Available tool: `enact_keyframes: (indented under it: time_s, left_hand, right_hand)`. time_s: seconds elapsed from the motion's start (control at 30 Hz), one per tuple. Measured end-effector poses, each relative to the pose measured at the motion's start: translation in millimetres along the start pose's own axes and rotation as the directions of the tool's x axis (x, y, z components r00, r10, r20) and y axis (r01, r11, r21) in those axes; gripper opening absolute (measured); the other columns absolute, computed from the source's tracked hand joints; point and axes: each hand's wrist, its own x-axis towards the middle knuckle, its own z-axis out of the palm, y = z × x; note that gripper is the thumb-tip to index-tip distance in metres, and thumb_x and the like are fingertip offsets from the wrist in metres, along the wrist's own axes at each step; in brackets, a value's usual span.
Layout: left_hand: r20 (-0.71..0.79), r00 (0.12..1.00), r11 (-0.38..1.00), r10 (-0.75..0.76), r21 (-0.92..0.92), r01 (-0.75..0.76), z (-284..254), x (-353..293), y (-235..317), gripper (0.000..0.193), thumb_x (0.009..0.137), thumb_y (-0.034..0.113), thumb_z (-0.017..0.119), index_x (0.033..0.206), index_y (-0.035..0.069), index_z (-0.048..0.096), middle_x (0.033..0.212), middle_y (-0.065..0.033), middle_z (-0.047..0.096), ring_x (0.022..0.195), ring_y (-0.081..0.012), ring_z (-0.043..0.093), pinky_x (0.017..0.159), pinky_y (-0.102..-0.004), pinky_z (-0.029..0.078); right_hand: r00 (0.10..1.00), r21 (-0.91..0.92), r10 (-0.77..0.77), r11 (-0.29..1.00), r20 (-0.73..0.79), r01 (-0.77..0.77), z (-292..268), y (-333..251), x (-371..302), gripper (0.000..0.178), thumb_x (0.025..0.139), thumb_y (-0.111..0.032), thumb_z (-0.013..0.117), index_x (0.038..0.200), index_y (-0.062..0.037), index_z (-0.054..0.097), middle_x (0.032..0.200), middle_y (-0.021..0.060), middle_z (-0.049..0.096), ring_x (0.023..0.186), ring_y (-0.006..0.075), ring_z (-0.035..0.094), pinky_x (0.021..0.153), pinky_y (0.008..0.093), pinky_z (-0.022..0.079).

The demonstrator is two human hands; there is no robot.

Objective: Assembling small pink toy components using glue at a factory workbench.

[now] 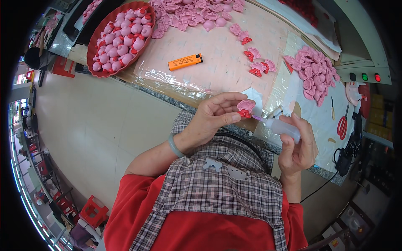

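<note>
Between the fingertips of my left hand point(215, 113) is a small pink plastic piece point(245, 105) with a red bow at its lower edge. My right hand point(299, 144) grips a translucent squeeze bottle point(284, 130), tilted so that its thin purplish nozzle point(258, 118) points at the red bow. Nozzle and bow look to be touching or nearly so. Just behind my fingers lies a white slip of paper point(253, 96). Farther back on the table are several pink pieces with red bows point(256, 67).
A red scalloped bowl point(92, 67) holds pink and red rounded parts at the far left. Loose pink parts point(184, 14) are heaped at the back, with another pile point(312, 71) at right. An orange lighter point(185, 62), red-handled scissors point(342, 126) and a dark cable point(344, 161) also lie here.
</note>
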Motion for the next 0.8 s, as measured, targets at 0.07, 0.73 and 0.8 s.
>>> enact_keyframes:
  time_s: [0.07,0.73,0.8]
  left_hand:
    - [0.001,1.0,1.0,-0.007,0.001,0.007,0.1,0.0,0.8,0.048,0.091,0.0,0.066,0.137,0.001,0.051,0.125,-0.0103,0.063,0.11,-0.0143,0.062,0.096,-0.0267,0.052]
    - [0.026,1.0,0.999,-0.013,0.032,0.012,-4.4,-1.3,1.0,0.047,0.093,0.005,0.064,0.137,-0.002,0.049,0.128,-0.0157,0.061,0.116,-0.0218,0.061,0.101,-0.0358,0.05]
    - [0.028,0.999,0.999,-0.025,0.02,0.024,-4.9,-1.4,0.1,0.047,0.093,0.005,0.064,0.137,-0.002,0.049,0.127,-0.016,0.061,0.116,-0.0226,0.062,0.1,-0.0366,0.051]
  right_hand:
    - [1.0,0.003,-0.017,1.0,0.002,0.017,0.9,0.7,0.2,0.041,0.091,-0.021,0.07,0.12,0.0069,0.06,0.086,0.0179,0.071,0.071,0.0275,0.068,0.061,0.0326,0.054]
    - [0.992,0.14,0.097,0.986,-0.077,-0.086,4.3,8.2,-4.0,0.037,0.096,-0.02,0.065,0.122,0.0058,0.059,0.097,0.0202,0.069,0.079,0.0248,0.069,0.07,0.0319,0.056]
    - [0.945,0.321,0.313,0.908,-0.091,-0.269,7.6,16.2,-4.2,0.041,0.096,-0.022,0.064,0.126,0.0051,0.055,0.099,0.0177,0.069,0.086,0.0216,0.067,0.074,0.0306,0.056]
